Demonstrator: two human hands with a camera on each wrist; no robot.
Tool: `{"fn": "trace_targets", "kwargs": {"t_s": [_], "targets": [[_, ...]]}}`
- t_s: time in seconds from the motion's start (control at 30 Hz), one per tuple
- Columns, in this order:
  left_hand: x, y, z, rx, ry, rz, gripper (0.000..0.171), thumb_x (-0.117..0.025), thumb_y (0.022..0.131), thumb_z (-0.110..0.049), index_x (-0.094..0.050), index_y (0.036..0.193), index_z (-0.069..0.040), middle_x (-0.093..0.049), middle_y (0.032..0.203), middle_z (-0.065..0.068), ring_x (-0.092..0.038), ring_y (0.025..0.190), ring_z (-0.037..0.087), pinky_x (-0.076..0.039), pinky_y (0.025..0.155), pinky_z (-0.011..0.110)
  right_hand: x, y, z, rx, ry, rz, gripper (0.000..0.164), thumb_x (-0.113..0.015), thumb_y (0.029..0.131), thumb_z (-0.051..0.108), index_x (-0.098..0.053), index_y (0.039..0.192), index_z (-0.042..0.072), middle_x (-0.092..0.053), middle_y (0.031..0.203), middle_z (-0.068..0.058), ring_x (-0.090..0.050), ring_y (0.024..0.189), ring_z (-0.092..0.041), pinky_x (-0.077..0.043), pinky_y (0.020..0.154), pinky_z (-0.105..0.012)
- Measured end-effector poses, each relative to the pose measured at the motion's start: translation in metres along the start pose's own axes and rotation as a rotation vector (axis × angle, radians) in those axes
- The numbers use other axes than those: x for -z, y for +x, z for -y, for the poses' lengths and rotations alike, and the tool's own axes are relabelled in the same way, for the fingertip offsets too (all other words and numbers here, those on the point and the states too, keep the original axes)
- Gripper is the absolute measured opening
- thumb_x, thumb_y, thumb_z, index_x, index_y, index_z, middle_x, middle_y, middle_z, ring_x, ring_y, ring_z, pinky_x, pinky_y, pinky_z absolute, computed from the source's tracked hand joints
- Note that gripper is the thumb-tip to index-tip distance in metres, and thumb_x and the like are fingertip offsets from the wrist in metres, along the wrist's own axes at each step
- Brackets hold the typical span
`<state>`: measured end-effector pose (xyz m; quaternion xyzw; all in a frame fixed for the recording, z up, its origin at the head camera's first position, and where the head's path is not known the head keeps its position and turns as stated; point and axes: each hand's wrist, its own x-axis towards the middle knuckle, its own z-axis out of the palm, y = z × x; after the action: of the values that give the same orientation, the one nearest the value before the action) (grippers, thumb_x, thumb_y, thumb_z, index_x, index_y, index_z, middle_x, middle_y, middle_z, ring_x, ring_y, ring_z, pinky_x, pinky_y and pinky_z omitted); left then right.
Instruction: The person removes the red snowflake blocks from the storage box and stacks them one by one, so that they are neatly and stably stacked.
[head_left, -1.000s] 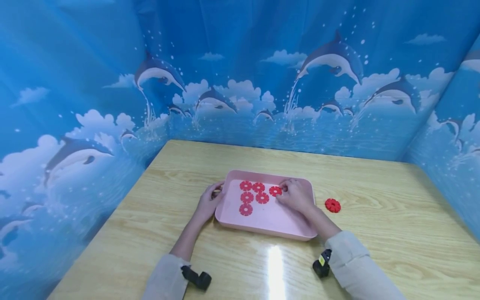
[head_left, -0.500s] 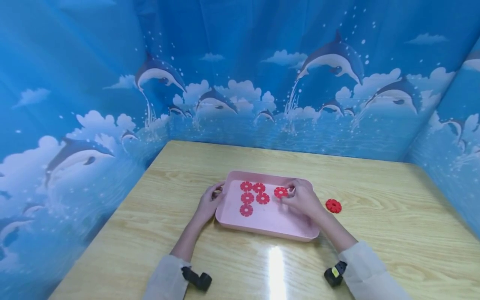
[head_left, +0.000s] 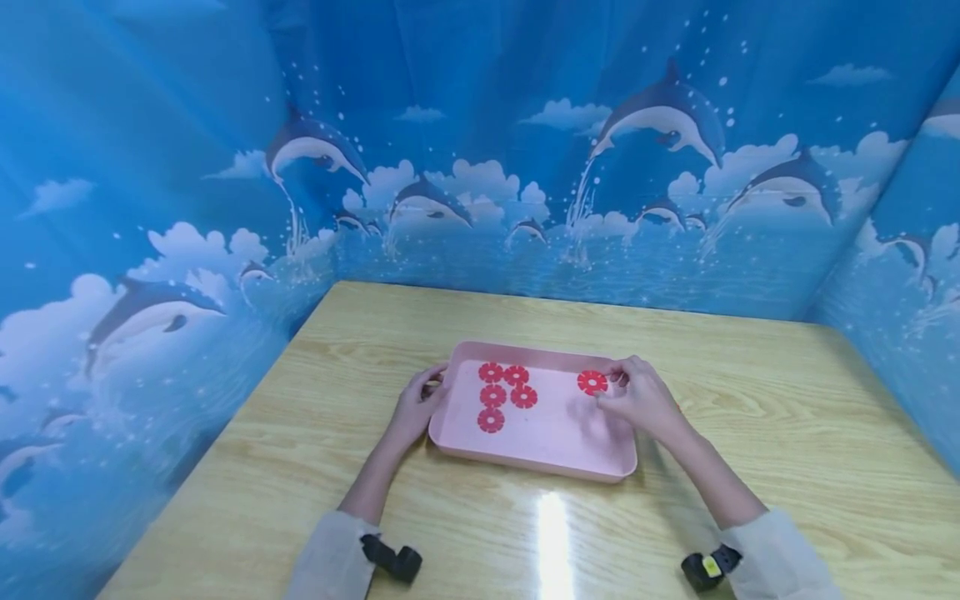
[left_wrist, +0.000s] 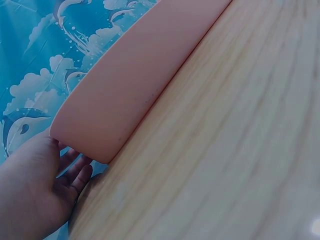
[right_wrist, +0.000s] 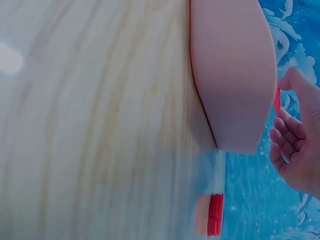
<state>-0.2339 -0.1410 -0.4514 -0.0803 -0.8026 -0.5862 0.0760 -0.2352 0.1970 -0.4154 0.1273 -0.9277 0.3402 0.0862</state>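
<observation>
My right hand (head_left: 637, 400) pinches a red notched plastic disc (head_left: 592, 382), a flower-shaped building piece, between thumb and fingers above the right part of a pink tray (head_left: 562, 439). In the right wrist view that red disc (right_wrist: 277, 100) shows edge-on past the tray rim. At the tray's left side, my left hand (head_left: 415, 407) grips the rim; in the left wrist view its fingers (left_wrist: 82, 177) curl under the tray corner. Several matching red discs (head_left: 492, 395) lie flat in the tray's left half, in two touching columns.
A short stack of red discs (right_wrist: 215, 215) stands on the wooden table (head_left: 360, 333) to the tray's right, mostly covered by my right hand in the head view. A blue dolphin-print curtain (head_left: 480, 225) hangs behind the table and along its sides.
My right hand has moved right with the pinched disc, away from the laid discs toward the tray's right side, and now covers the stack. My left hand stays put.
</observation>
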Motion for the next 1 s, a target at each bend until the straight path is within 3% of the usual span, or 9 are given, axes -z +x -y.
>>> {"fn": "trace_targets", "kwargs": {"t_s": [0.13, 0.37, 0.47, 0.67, 0.73, 1.0], "targets": [[-0.002, 0.006, 0.019, 0.019, 0.007, -0.012, 0.037, -0.056, 0.091, -0.007, -0.051, 0.127, 0.002, -0.053, 0.111, 0.020, -0.055, 0.098, 0.034, -0.047, 0.085, 0.042, 0.009, -0.004, -0.005, -0.009, -0.003, -0.013, 0.035, -0.072, 0.070, 0.009, -0.058, 0.099, -0.006, -0.051, 0.090, -0.011, -0.049, 0.083, -0.028, -0.045, 0.066, -0.034], [-0.002, 0.007, 0.024, 0.027, 0.011, -0.021, 0.038, -0.057, 0.090, -0.008, -0.052, 0.127, -0.002, -0.053, 0.111, 0.017, -0.055, 0.097, 0.031, -0.047, 0.085, 0.040, 0.021, -0.012, -0.016, -0.005, -0.020, -0.048, 0.034, -0.072, 0.072, 0.010, -0.059, 0.100, -0.004, -0.052, 0.091, -0.012, -0.048, 0.083, -0.028, -0.043, 0.065, -0.034], [-0.002, 0.006, 0.021, 0.028, 0.017, -0.019, 0.037, -0.057, 0.090, -0.007, -0.052, 0.127, 0.000, -0.053, 0.111, 0.017, -0.055, 0.097, 0.031, -0.047, 0.084, 0.039, 0.027, -0.016, -0.020, -0.013, -0.028, -0.060, 0.034, -0.072, 0.072, 0.011, -0.059, 0.100, -0.003, -0.052, 0.091, -0.012, -0.048, 0.083, -0.028, -0.043, 0.064, -0.034], [0.001, -0.003, -0.007, 0.019, -0.005, -0.004, 0.037, -0.055, 0.090, 0.000, -0.049, 0.125, 0.007, -0.052, 0.110, 0.024, -0.054, 0.098, 0.038, -0.046, 0.085, 0.046, 0.037, -0.022, -0.030, -0.011, -0.051, -0.095, 0.033, -0.071, 0.074, 0.010, -0.059, 0.101, -0.005, -0.052, 0.090, -0.012, -0.049, 0.082, -0.027, -0.043, 0.064, -0.036], [0.001, -0.004, -0.010, 0.019, -0.008, -0.003, 0.037, -0.054, 0.090, 0.000, -0.049, 0.125, 0.008, -0.052, 0.111, 0.025, -0.053, 0.098, 0.039, -0.045, 0.086, 0.047, 0.040, -0.024, -0.034, -0.014, -0.055, -0.108, 0.033, -0.071, 0.074, 0.010, -0.059, 0.101, -0.005, -0.052, 0.090, -0.012, -0.049, 0.082, -0.028, -0.043, 0.064, -0.036], [-0.002, 0.006, 0.020, 0.047, 0.026, -0.009, 0.038, -0.056, 0.091, -0.008, -0.052, 0.128, -0.002, -0.053, 0.113, 0.016, -0.054, 0.099, 0.031, -0.046, 0.086, 0.040, 0.053, -0.033, -0.051, -0.047, -0.046, -0.111, 0.035, -0.070, 0.077, 0.013, -0.058, 0.105, -0.005, -0.053, 0.094, -0.015, -0.047, 0.086, -0.029, -0.040, 0.064, -0.035]]}}
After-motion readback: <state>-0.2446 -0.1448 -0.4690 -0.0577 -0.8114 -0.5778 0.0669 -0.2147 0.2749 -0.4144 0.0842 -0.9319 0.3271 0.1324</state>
